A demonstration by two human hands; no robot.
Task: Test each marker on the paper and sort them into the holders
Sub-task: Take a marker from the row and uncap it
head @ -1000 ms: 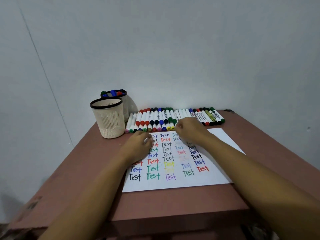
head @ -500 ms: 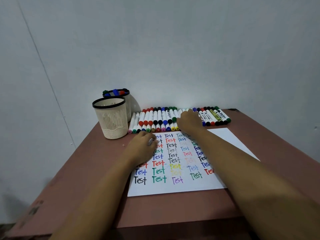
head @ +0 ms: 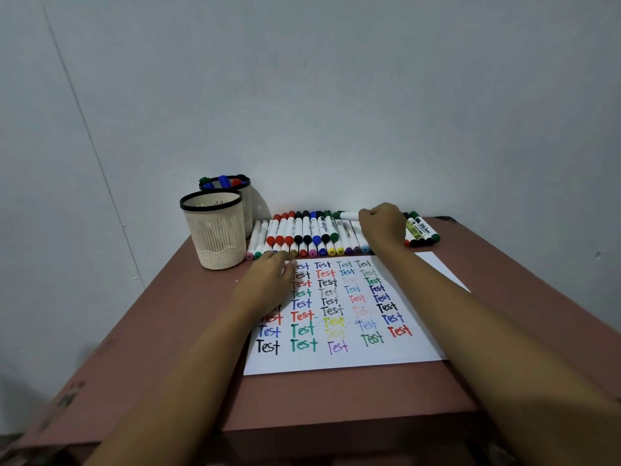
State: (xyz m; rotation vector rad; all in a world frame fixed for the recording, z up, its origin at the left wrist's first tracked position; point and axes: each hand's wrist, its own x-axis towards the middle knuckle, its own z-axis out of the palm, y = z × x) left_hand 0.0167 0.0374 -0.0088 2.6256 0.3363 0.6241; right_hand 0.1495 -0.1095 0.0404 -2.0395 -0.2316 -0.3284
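green marker (head: 347, 215) now in right hand (head: 383, 227)

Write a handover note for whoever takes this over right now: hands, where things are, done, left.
Right hand: grip round a green-capped marker, held crosswise over the far end of the row, cap on.
Left hand: rests on the paper's top-left corner, holds nothing.
Things: paper lies mid-table. Marker row lies along the wall. Front holder shows no markers above its rim. Rear holder holds a few.
Done: many "Test" marks in several colours; a few markers sorted.
Left: uncap and test the held marker, put it in a holder, then work through the row.
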